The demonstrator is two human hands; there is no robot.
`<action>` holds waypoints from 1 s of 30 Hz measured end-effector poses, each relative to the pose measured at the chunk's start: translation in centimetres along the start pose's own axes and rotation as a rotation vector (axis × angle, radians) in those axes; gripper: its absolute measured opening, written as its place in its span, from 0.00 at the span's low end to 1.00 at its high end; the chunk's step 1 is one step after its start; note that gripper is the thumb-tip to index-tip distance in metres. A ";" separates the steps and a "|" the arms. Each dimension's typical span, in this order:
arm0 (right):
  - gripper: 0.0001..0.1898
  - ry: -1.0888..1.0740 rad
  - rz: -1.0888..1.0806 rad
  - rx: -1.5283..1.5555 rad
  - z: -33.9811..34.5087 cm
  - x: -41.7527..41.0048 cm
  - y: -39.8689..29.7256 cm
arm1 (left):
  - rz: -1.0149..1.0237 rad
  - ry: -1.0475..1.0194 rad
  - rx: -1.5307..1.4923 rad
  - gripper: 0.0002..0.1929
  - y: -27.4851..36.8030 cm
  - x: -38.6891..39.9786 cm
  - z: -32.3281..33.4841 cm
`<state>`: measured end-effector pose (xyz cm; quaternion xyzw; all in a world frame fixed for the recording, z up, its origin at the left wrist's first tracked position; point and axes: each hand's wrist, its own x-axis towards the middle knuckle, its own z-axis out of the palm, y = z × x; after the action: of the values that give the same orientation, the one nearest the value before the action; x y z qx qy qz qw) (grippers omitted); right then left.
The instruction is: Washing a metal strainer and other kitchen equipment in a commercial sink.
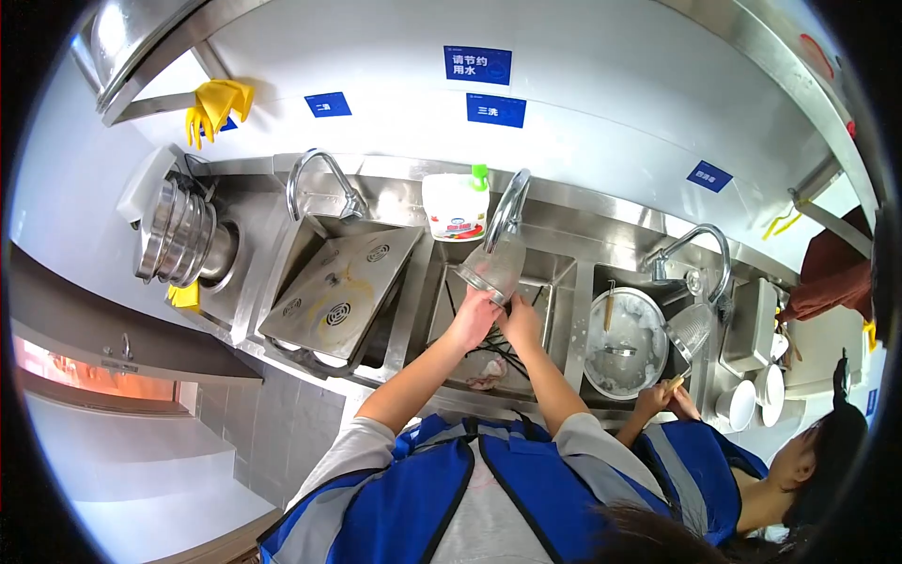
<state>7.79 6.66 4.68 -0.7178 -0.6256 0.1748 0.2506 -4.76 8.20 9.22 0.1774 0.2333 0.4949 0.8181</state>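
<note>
A conical metal mesh strainer is under the curved chrome faucet at the middle sink. My left hand grips its lower rim, and my right hand holds it close beside, fingers partly hidden. Beneath my hands, the stainless sink basin holds thin black rods or a wire rack and a crumpled pale and reddish cloth or scrap. Behind the strainer, on the sink's back ledge, stands a white detergent jug with a green cap.
A large stained metal panel leans in the left sink. Stacked steel pots stand farther left. At right, a round basin of soapy water fills another sink; a co-worker there holds a mesh strainer. White bowls stand beyond.
</note>
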 end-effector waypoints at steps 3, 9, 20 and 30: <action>0.15 -0.092 0.142 0.083 1.1 0.5 0.8 | -0.040 0.022 0.122 0.28 1.0 -0.1 -0.2; 0.23 -0.348 0.409 0.490 3.5 -0.2 2.6 | 0.071 -0.214 1.047 0.17 8.3 -1.6 -4.7; 0.15 -1.013 1.175 1.529 4.0 -0.6 3.2 | 0.271 -0.261 1.330 0.34 6.9 -6.8 -6.4; 0.18 -1.023 0.875 1.321 2.4 -1.3 1.6 | 0.485 0.103 1.291 0.08 2.5 0.0 -5.3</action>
<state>7.53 5.56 1.77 -0.4376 -0.1087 0.8666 0.2139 -9.54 9.59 6.11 0.6523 0.4735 0.4339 0.4027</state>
